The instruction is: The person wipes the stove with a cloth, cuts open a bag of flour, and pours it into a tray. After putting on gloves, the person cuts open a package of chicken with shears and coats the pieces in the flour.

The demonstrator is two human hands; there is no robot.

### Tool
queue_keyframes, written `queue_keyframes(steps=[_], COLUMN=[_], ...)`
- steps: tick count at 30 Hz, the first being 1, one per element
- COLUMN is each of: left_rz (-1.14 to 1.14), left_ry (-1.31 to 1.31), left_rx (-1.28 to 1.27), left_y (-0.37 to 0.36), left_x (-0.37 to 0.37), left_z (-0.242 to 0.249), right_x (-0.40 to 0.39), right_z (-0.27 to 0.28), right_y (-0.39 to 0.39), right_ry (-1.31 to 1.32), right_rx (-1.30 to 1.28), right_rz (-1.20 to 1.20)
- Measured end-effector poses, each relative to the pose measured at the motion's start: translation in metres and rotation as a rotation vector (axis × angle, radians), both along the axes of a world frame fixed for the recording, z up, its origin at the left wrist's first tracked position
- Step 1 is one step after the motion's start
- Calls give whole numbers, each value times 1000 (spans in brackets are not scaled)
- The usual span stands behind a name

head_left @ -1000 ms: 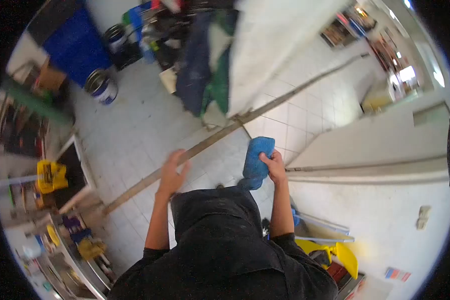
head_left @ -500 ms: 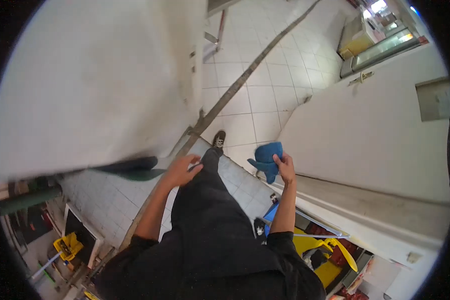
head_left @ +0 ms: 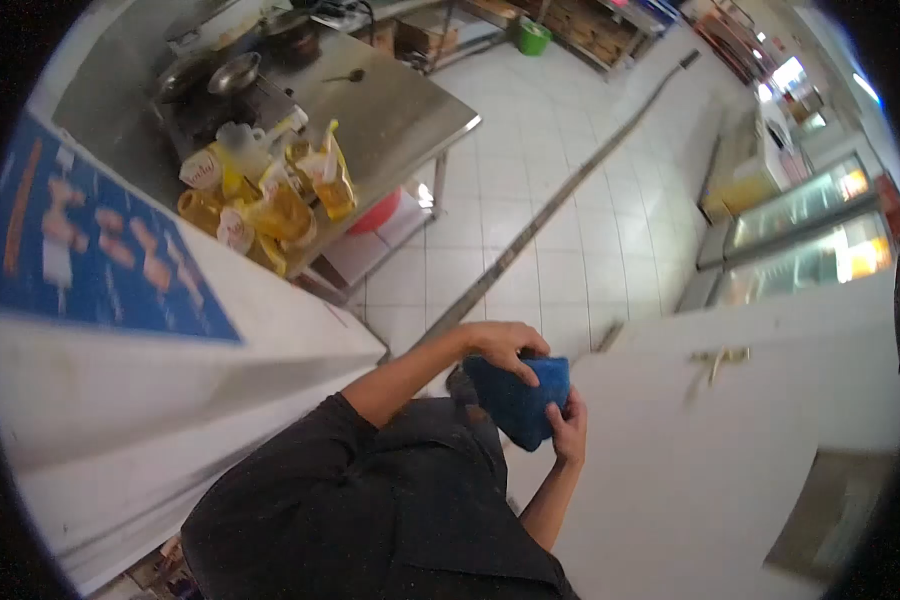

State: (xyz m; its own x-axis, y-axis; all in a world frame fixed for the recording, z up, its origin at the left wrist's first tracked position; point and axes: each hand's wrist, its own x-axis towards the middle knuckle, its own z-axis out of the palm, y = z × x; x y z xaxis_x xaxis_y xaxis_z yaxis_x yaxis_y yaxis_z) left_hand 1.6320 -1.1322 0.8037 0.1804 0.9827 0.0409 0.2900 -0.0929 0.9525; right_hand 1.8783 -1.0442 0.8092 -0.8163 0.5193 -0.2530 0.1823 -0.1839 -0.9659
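Observation:
A folded blue cloth [head_left: 518, 398] is held in front of the body between both hands. My left hand [head_left: 502, 345] grips its upper edge, with the thumb lying over the front of the cloth. At the cloth's right side, my right hand [head_left: 568, 428] has its thumb on the front and its fingers mostly behind. The fingers behind the cloth are partly hidden.
A steel table [head_left: 400, 110] at upper left bears pans and several yellow oil bottles [head_left: 280, 205]. A white door [head_left: 670, 430] with a handle stands at the right. A blue poster [head_left: 100, 240] hangs at the left. Glass-fronted fridges [head_left: 805, 210] stand at upper right.
My left hand has moved to the cloth and taken hold of it. The cloth looks more compactly folded. The view has moved forward, bringing the steel table and poster into sight.

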Motion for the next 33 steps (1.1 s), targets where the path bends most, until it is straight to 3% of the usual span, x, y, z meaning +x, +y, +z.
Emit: queue_keyframes(steps=[5, 9, 10, 13, 16, 19, 22, 23, 24, 27, 30, 33], left_rz=[-14, 558, 695, 1057, 1365, 1436, 1393, 1386, 1124, 885, 990, 1120], left_ry=[102, 266, 460, -13, -326, -781, -1028, -1099, -1328, -1354, -1136, -1034], left_rx=[-110, -67, 9, -206, -327, -448, -452, -484, -302, -258, -284, -149], left_y=[106, 174, 184, 224, 253, 283, 318, 330, 344, 375, 406, 423], left_x=[-94, -170, -191, -284, -344, -423, -501, -525, -560, -638, -713, -786], left_z=[-2, -52, -50, -49, -51, -36, -56, -70, -132, -71, -72, -70], right_x=[-84, -218, -251, -384, -487, -580, -669, -697, -723, -804, -884, -968], right_z=[-72, -63, -65, -57, -31, -36, -56, -65, -73, -78, -44, -39], right_y=[105, 197, 223, 323, 372, 420, 457, 467, 476, 503, 524, 556], right_ry=[-35, -71, -87, -127, -3, 38, 22, 9, -33, -154, -233, -247], right_rx=[-160, -292, -307, -148, -153, -186, -360, -457, -524, -663, -635, -577], right_rz=[-3, 21, 56, 274, 316, 333, 320, 310, 301, 275, 270, 336])
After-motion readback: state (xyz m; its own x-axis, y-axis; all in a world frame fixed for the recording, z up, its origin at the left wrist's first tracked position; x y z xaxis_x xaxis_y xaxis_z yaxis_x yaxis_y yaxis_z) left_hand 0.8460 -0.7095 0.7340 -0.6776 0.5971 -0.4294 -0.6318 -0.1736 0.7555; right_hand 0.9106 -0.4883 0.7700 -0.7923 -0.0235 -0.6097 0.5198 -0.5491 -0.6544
